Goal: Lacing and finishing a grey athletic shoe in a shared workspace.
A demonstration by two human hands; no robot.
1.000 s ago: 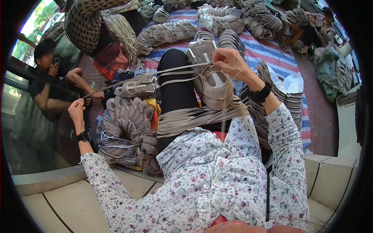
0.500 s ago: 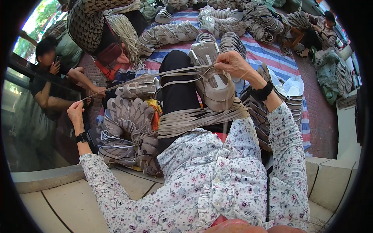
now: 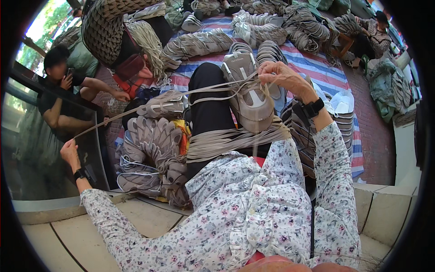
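Note:
A flat beige shoelace (image 3: 108, 119) is pulled taut across my lap, from far left to the right. Its left end is pinched in the closed fingers of my left hand (image 3: 70, 153), held out to the side. My right hand (image 3: 287, 79) pinches the lace's other side, just above a taupe mesh shoe upper (image 3: 253, 102). That upper rests toe toward me on my right thigh, and slacker lace strands run off it. Across my lap lies a bundle of loose beige laces (image 3: 226, 145).
A curved stack of taupe uppers (image 3: 149, 145) stands to my left; another stack (image 3: 346, 118) is at the right. More rows of uppers (image 3: 199, 44) lie on a striped sheet (image 3: 312, 59). Glass panels (image 3: 45, 149) border the left. A person (image 3: 61, 93) sits behind them; others sit farther off.
My left hand has moved farther left and toward me, lengthening the stretched lace. My right hand has shifted slightly right, still pinching.

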